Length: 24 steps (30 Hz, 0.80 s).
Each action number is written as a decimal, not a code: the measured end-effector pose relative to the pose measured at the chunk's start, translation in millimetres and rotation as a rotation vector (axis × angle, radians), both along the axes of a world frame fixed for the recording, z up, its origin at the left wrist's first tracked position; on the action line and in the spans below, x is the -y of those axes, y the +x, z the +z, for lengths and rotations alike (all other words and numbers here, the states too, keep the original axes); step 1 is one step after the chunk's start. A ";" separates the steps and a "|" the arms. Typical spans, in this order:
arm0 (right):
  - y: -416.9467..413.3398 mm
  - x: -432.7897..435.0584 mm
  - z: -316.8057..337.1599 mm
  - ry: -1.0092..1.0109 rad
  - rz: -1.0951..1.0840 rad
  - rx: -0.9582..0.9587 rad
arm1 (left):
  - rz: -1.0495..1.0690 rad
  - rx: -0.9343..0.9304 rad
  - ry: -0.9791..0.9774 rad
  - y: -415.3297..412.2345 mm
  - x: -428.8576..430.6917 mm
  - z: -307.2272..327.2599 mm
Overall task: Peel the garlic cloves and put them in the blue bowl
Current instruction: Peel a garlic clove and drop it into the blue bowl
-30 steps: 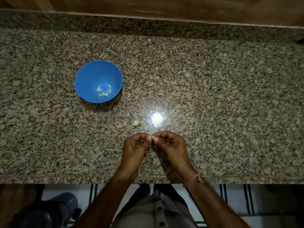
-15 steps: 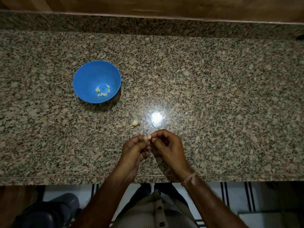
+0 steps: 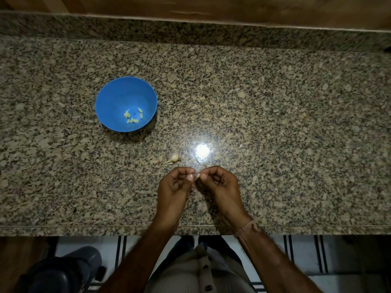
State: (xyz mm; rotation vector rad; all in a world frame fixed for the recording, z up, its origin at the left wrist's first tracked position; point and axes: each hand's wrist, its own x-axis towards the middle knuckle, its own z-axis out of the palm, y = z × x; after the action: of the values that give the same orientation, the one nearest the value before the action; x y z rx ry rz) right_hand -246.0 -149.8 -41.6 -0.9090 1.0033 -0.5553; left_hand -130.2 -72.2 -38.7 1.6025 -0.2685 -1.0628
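Over the granite counter (image 3: 275,123), near its front edge, my left hand (image 3: 175,187) and my right hand (image 3: 218,182) meet at the fingertips. Between them they pinch a small pale garlic clove (image 3: 198,176), mostly hidden by the fingers. An unpeeled garlic piece (image 3: 174,158) with a dry stem lies on the counter just beyond my left hand. The blue bowl (image 3: 112,98) stands farther back to the left and holds several peeled cloves (image 3: 133,117).
A bright lamp reflection (image 3: 202,150) shines on the counter just beyond my hands. A thin scrap of garlic skin (image 3: 204,165) lies near my right fingers. A wooden wall runs along the back. Below the counter edge stands a dark grey object (image 3: 61,271) on the floor.
Both hands stay together on the clove; the fingers have shifted slightly as they work it. The bowl and the loose garlic piece have not moved.
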 end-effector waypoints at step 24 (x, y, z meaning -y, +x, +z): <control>0.0 -5.8 -4.2 0.029 0.005 0.005 | -0.276 0.474 -0.042 -2.4 -2.9 -7.6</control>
State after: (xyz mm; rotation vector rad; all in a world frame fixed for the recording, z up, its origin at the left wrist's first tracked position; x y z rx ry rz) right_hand -245.9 -144.0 -45.8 -0.8839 1.0020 -0.5376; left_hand -132.5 -69.3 -46.2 1.7995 -0.8435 -0.8579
